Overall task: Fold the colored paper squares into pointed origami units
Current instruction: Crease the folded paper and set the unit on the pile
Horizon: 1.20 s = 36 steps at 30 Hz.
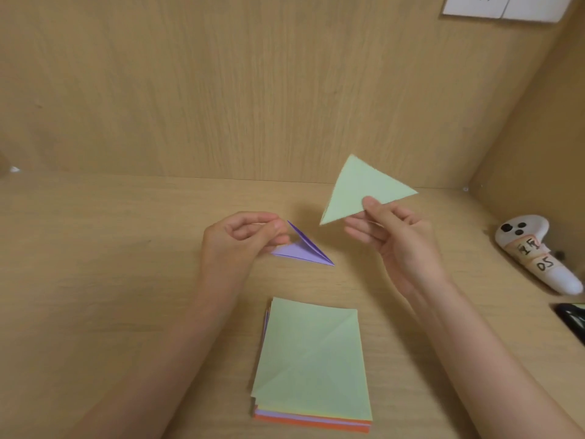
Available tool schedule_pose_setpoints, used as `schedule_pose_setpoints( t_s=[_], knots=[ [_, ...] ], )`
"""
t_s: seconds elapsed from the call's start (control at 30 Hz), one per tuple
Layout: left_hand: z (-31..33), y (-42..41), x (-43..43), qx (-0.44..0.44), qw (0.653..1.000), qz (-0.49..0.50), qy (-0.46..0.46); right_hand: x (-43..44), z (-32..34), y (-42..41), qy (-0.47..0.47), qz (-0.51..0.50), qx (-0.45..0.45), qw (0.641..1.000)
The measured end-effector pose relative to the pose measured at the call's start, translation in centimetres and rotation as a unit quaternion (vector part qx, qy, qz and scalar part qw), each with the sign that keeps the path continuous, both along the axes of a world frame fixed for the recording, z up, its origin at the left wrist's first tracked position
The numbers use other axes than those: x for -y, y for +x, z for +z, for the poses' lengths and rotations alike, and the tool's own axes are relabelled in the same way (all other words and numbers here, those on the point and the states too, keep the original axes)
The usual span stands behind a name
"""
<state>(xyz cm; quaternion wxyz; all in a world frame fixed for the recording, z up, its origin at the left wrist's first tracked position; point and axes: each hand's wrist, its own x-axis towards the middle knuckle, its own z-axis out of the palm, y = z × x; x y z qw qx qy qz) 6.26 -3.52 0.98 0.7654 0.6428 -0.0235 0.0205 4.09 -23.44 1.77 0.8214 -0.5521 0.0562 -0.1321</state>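
Left hand [245, 240] pinches the purple unit [300, 248] at its left end, thumb and fingers closed on it. Unit is folded narrow, tip pointing right and toward the near edge, two flaps splayed open at the held end. It sits low over the desk [126, 280], mid-surface; can't tell if the tip touches the wood.

Right hand [399, 239] grips the green triangle [361, 191] by its lower edge, thumb on the front face, fingers behind. Triangle is lifted off the desk, in front of the back wall [221, 90], apex up, long edge running from lower left to upper right. Looks like a square folded once on the diagonal. Well clear of the purple unit, above and to its right.

Paper stack [311, 362] lies flat near the near edge, about centre, between the two forearms. Top sheet is green with crossed diagonal creases. Below it the edges show yellow, purple and orange layers, orange at the bottom. Stack is slightly fanned at the left side.

Right edge of desk: white controller [538, 251] lying on its side against the side wall, tape band with handwritten marks around the handle. Just nearer than it, a dark object [571, 318] cut off by the frame, can't identify. White paper [506, 6] is stuck high on the back wall, top right corner.
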Motion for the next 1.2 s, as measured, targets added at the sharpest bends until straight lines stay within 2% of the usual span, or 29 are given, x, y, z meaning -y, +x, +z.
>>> schedule_pose_setpoints(
  t_s=[0.07,0.17,0.27,0.37,0.5,0.67,0.83,1.03,1.2],
  knots=[
    [0.0,0.2,0.1,0.0,1.0,-0.001,-0.004,-0.6,-0.1,0.0,-0.032,0.07,-0.014,0.997],
    [0.5,0.4,0.1,-0.055,0.997,-0.054,-0.017,-1.4,-0.1,0.0,-0.103,0.129,-0.018,0.986],
    [0.4,0.2,0.3,-0.061,0.992,-0.108,0.039,-1.9,-0.5,-0.2,-0.169,0.146,-0.014,0.975],
    [-0.1,0.0,0.3,-0.037,0.988,-0.113,0.103,-2.3,-0.6,-0.2,-0.196,0.142,0.001,0.97],
    [-0.2,0.1,0.0,-0.037,0.992,-0.084,0.088,-2.3,-0.3,-0.4,-0.209,0.127,0.062,0.968],
    [-0.4,0.2,-0.1,-0.045,0.992,-0.106,0.059,-2.5,-0.5,-0.8,-0.304,0.148,0.089,0.937],
    [0.1,-0.3,0.3,-0.044,0.986,-0.159,-0.001,-2.3,-0.6,-0.4,-0.253,0.112,0.087,0.957],
    [0.2,-0.6,0.6,-0.035,0.975,-0.219,-0.001,-2.4,-0.7,0.0,-0.171,0.053,0.052,0.982],
    [0.1,-0.4,0.9,-0.03,0.985,-0.166,0.036,-2.6,-0.7,0.1,-0.148,0.053,0.046,0.987]
  ],
)
